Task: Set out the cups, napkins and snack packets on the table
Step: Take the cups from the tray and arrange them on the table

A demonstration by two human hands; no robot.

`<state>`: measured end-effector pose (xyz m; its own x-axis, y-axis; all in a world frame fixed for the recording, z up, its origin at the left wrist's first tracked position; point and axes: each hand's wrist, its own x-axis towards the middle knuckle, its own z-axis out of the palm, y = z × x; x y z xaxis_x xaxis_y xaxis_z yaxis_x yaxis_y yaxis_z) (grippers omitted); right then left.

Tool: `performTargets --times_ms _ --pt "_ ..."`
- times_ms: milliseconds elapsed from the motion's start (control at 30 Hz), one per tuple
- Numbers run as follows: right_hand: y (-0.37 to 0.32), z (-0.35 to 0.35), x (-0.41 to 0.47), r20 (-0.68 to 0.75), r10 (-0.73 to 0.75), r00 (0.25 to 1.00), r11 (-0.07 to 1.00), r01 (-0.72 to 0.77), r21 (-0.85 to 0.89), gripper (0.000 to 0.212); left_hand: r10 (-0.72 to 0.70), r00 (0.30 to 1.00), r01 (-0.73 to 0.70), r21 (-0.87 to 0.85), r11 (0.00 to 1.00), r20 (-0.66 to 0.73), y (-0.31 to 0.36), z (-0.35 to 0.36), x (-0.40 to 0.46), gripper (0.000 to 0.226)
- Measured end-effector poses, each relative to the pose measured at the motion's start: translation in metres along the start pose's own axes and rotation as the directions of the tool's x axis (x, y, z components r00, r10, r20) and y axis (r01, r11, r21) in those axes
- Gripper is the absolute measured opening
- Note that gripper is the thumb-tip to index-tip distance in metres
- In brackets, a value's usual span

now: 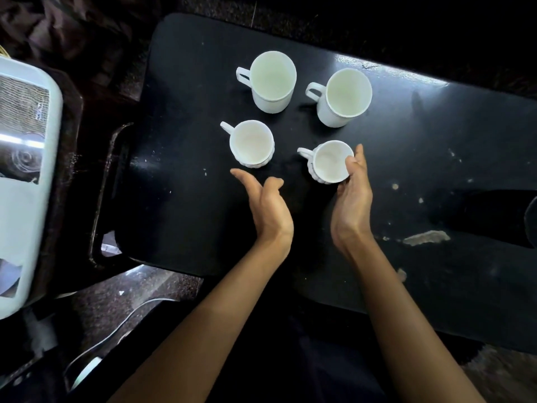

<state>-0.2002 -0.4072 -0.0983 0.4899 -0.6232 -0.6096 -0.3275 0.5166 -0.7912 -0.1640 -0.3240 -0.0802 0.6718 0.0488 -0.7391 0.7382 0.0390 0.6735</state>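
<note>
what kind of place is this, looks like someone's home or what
Probably a home living or sitting room: a low black table holds four white cups, it stands on a speckled stone floor, and a pale plastic container sits alongside.

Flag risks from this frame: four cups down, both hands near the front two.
1. The right hand curls round the front right cup, which looks slightly tilted; a quick release could tip it.
2. The left hand hovers open just short of the front left cup; a careless sweep could knock it.
3. The cups crowd one part of the table, tightening room for napkins and packets.
</note>
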Motion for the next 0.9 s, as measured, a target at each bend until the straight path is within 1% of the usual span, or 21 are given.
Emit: performTargets --times_ms 133,267,400,500,567,633,700,767,833,900 --pt "-0.002 0.002 0.0 -0.01 -0.004 1.0 1.0 0.003 -0.005 0.056 0.0 0.996 0.003 -0.038 0.999 0.088 0.007 0.003 0.004 0.078" --pt "-0.005 0.003 0.003 -0.01 0.011 1.0 1.0 -0.012 -0.014 0.075 -0.025 0.992 0.029 -0.033 0.999 0.124 0.008 0.008 0.001 0.078" --pt "-0.004 0.003 0.006 -0.02 0.018 1.0 0.999 -0.018 -0.032 0.077 -0.005 0.991 0.011 -0.039 0.999 0.133 0.012 0.01 -0.001 0.077" --pt "-0.002 0.002 0.005 -0.027 0.013 1.0 0.998 -0.015 -0.055 0.073 -0.05 0.992 0.053 -0.026 0.998 0.119 0.015 0.009 -0.004 0.076" --pt "-0.003 0.002 0.005 -0.055 -0.01 0.998 0.995 0.004 -0.104 0.06 -0.099 0.992 0.095 0.06 0.994 0.083 0.015 0.008 -0.011 0.072" --pt "-0.005 0.002 0.003 -0.114 -0.065 0.991 0.984 0.045 -0.173 0.052 -0.1 0.994 0.092 0.167 0.982 0.039 0.011 0.007 -0.019 0.066" --pt "-0.007 0.003 -0.002 -0.186 -0.145 0.972 0.967 0.099 -0.235 0.048 -0.039 0.998 0.027 0.208 0.978 0.051 0.004 0.008 -0.028 0.061" --pt "-0.009 0.005 -0.01 -0.234 -0.244 0.941 0.935 0.165 -0.314 0.044 0.049 0.996 -0.065 0.211 0.975 0.079 -0.001 0.008 -0.036 0.055" --pt "-0.012 0.009 -0.019 -0.235 -0.343 0.91 0.886 0.23 -0.404 0.04 0.168 0.982 -0.184 0.214 0.959 0.087 -0.001 0.006 -0.043 0.048" --pt "-0.014 0.013 -0.028 -0.191 -0.434 0.881 0.828 0.307 -0.469 0.037 0.276 0.957 -0.289 0.199 0.936 0.09 0.003 0.003 -0.05 0.045"
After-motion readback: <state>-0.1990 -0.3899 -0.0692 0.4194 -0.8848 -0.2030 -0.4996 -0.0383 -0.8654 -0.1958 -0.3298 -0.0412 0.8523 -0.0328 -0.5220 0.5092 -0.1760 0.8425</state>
